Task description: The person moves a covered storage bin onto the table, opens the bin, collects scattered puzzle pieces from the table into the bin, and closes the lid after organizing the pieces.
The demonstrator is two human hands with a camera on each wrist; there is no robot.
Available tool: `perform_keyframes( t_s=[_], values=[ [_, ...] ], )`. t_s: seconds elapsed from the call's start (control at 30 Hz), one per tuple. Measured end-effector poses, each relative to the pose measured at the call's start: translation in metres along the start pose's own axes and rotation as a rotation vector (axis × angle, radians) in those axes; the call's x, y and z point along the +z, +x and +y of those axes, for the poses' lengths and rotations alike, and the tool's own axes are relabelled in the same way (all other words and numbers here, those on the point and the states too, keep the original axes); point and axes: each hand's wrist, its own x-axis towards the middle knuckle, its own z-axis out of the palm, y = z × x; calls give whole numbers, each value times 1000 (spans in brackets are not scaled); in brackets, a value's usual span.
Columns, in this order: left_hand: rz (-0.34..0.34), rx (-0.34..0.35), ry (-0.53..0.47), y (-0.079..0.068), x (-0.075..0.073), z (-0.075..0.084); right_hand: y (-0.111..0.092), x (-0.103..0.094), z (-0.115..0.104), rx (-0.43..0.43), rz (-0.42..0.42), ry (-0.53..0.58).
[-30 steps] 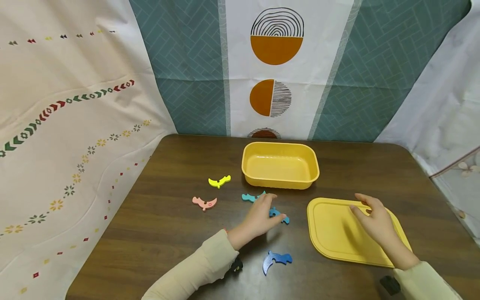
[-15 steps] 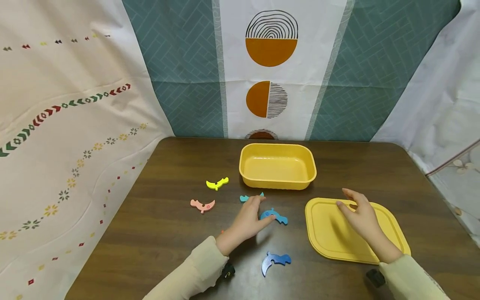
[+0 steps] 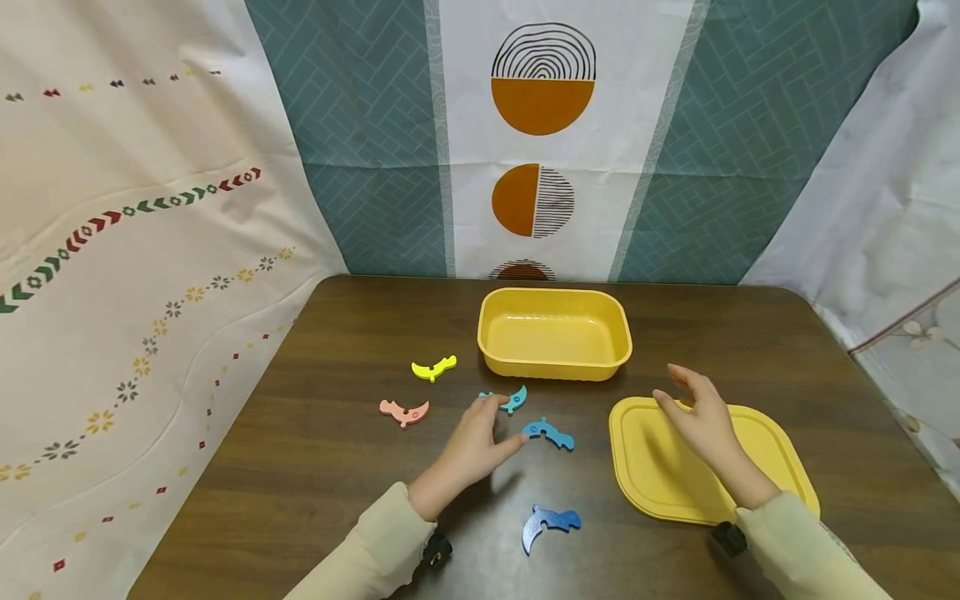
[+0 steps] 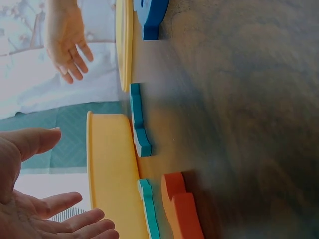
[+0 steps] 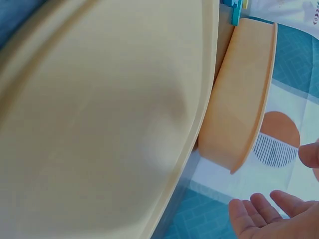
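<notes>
My left hand (image 3: 468, 442) hovers with fingers spread and nothing in its grasp. Its fingers overlap a teal curved knife-shaped piece (image 3: 517, 401) in the head view, and its thumb points at a light-blue one (image 3: 553, 435). An orange piece (image 4: 183, 209) appears in the left wrist view, hidden by the left hand in the head view. A dark-blue piece (image 3: 561, 520) lies nearer the person; pink (image 3: 414, 415) and yellow (image 3: 442, 365) ones lie to the left. My right hand (image 3: 705, 423), also holding nothing, is above a flat yellow lid (image 3: 637, 467), fingers and thumb apart.
A yellow rectangular box (image 3: 555, 368) stands toward the back of the brown wooden table (image 3: 300, 467), its inside bare. Patterned cloths (image 3: 375, 167) hang behind and beside the table. Dark wrist devices (image 3: 437, 550) show at both cuffs.
My left hand has drawn left and slightly toward the person, uncovering more of the teal and light-blue pieces. My right hand has shifted left and away over the lid. The pieces lie where they were.
</notes>
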Motion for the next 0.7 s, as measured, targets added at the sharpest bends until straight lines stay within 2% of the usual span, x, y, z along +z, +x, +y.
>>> perform_keyframes(
  t_s=[0.17,0.4,0.7],
  values=[
    [-25,-17,2,-5,-6,-3,6,6,-3,12,-6,34],
    [-14,-63,15,-12,-15,-7,16,14,-7,50,-18,74],
    [-33,-89,50,-18,-19,-17,26,16,-10,88,-32,77]
  ],
)
